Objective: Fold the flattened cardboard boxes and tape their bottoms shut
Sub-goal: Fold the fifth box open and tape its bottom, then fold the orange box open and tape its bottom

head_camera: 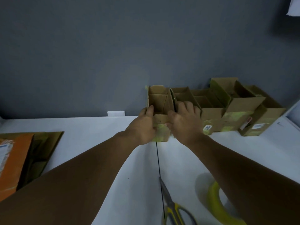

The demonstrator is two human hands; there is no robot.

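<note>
Your left hand [144, 125] grips the near left corner of the upright box [159, 101]. Its fingers [150, 111] are curled against the left wall. Your right hand [185, 122] grips the right side, fingers [186, 106] bent over the top of the right wall and thumb on the near face. Both hands are clamped on the cardboard.

Both arms reach straight forward across the worktop [97, 135], wrists level.

The box stands open-topped at the far edge of the worktop against the grey wall [113, 54], with yellowish tape low on its near face. It touches the left end of a row of folded boxes [240, 103]. Flattened boxes [24, 158] lie at near left, well apart. Scissors [175, 208] and a yellow tape roll [215, 202] lie near you, the roll partly hidden under your right forearm.
</note>
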